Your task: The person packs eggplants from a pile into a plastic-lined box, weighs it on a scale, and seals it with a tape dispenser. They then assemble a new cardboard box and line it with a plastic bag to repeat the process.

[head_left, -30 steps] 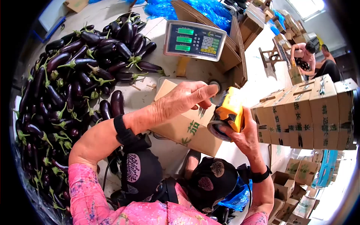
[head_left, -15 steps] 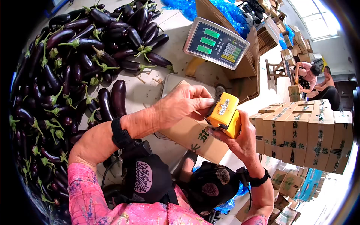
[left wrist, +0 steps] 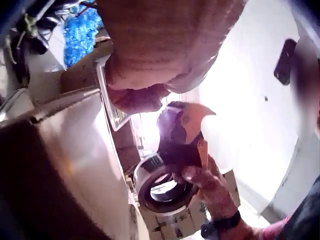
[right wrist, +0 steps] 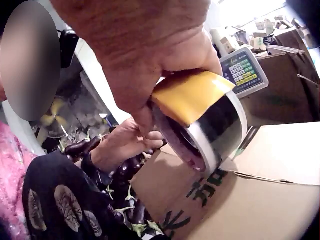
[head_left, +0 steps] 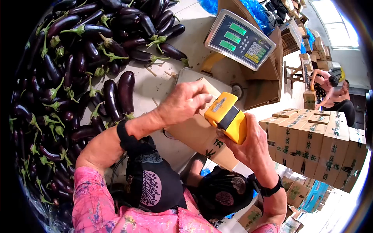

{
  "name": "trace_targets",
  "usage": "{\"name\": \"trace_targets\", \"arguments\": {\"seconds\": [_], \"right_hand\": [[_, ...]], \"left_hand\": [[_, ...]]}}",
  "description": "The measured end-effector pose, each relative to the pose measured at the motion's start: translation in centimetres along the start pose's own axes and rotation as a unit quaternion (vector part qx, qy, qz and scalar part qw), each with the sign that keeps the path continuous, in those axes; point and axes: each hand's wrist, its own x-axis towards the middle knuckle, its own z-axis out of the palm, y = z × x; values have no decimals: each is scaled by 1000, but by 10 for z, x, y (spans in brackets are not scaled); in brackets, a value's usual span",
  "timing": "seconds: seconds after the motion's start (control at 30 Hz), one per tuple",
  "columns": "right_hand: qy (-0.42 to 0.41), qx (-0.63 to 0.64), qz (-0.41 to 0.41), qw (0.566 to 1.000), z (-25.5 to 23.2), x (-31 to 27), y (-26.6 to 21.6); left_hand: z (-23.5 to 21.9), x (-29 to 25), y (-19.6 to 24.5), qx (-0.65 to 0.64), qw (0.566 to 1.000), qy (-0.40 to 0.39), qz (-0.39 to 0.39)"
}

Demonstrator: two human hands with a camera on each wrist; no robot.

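We find the yellow tape dispenser [head_left: 237,131] a little right of the middle in the head view, with the right hand [head_left: 254,141] gripping it from its right side, fingers curled round the body. In the right wrist view, the tape roll [right wrist: 227,125] sits below the yellow cover, its pale rim turned toward the lower part of the frame.

The left hand [head_left: 184,103] comes from the left of the head view, and its fingers are bent, near the left edge of the dispenser. In the left wrist view this hand is dark and blurred, so we cannot tell whether thumb and forefinger pinch an end of tape.

Below both hands, in the middle of the head view, the brown carton [head_left: 190,134] lies aslant; its long side slopes to the lower right, where green characters are printed. The metal rim of a weighing platform [head_left: 189,74] shows beyond the upper end of the carton.

About the room for moving: on the left, a strip of pale floor [head_left: 149,91] lies between the carton and the heap of eggplants [head_left: 81,58]. The scale display [head_left: 241,39] stands higher in the frame, apart from the hands. At the right, the stacked cartons [head_left: 307,145] come in the frame just beside the right hand, so there we see only a narrow gap.
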Motion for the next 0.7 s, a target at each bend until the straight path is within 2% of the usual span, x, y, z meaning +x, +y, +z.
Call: {"name": "trace_targets", "arguments": {"seconds": [0.03,0.1,0.13,0.2,0.4,0.53,0.7], "right_hand": [[-9,-11,-4,1000,-4,0,-3],[-19,-46,-2,999,-7,0,1],[-22,-67,-2,998,-10,-2,6],[-36,-66,8,997,-9,-4,8],[-81,-82,-5,993,-2,12,-8],[-90,-110,-2,990,2,18,-16],[-89,-142,-15,986,9,27,-24]], "left_hand": [[-14,-1,-9,37,998,17,48],[-54,-5,-23,-23,997,67,-33],[-83,-7,-30,-119,975,96,-160],[-128,-20,-75,-256,947,104,-167],[-125,-35,-98,-267,929,176,-188],[-128,-42,-119,-148,959,172,-169],[-119,-40,-133,-113,958,204,-165]]}}
